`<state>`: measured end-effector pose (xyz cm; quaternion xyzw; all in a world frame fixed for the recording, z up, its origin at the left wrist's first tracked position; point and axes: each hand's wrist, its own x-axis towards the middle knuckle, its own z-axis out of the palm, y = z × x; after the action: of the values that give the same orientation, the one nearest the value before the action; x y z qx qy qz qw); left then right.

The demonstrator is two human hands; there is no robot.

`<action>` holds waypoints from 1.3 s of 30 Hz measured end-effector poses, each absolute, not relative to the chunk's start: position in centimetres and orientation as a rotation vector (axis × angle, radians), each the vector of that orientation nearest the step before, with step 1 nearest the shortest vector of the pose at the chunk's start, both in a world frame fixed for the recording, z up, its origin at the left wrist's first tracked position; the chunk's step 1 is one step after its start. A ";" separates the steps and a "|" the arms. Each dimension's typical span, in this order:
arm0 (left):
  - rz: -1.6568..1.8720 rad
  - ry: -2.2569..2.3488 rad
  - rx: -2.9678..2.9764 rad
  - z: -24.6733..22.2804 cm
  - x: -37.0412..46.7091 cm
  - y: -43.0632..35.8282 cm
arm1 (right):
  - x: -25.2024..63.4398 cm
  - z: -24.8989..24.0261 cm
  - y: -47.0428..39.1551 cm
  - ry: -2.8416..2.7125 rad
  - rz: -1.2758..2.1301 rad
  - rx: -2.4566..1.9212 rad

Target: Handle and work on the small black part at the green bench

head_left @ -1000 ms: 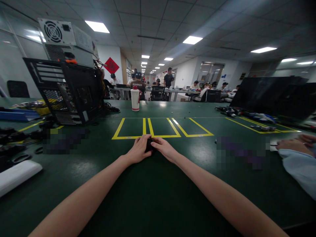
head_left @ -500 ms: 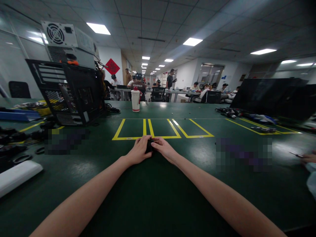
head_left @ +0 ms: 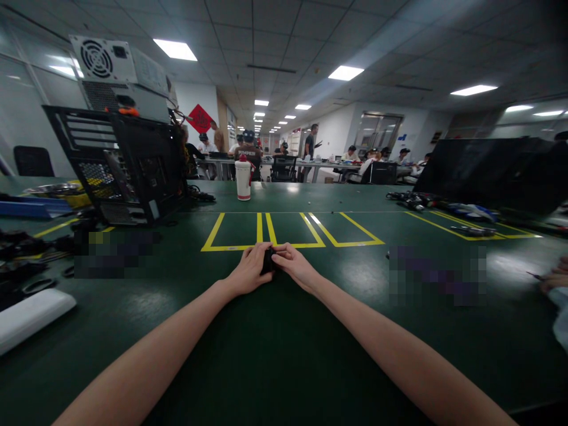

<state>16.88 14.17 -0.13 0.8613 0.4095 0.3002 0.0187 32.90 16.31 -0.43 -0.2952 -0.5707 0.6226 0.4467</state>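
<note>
Between my two hands is a small black object (head_left: 268, 260), mostly covered by fingers, so its kind does not show. My left hand (head_left: 251, 271) is wrapped round its left side, thumb below and fingers over the top. From the right, the bent fingers and thumb of my right hand (head_left: 293, 265) pinch at its edge. Both hands are over the green table (head_left: 284, 343), just in front of strips of yellow tape (head_left: 297, 245) that mark out boxes on the surface.
An open black computer case (head_left: 128, 165) with a power supply (head_left: 106, 62) on top stands at left, near cables and a white object (head_left: 35, 319). A cup (head_left: 243, 180) stands ahead. Dark monitors (head_left: 483, 174) are at right, with another person's hand (head_left: 557, 275) at the edge.
My hands keep almost the same grip and place on the black object. At the right edge, the other person's hand has shifted slightly. A person in the background has moved left.
</note>
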 end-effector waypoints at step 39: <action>0.950 1.263 2.675 -0.2 16.9 14.3 | 32.7 0.3 16.1 -1.306 1.611 -0.766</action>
<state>16.91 14.27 -0.24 0.8609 0.4064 0.3056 0.0172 32.73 16.06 0.30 -0.3094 -0.5280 0.6512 0.4488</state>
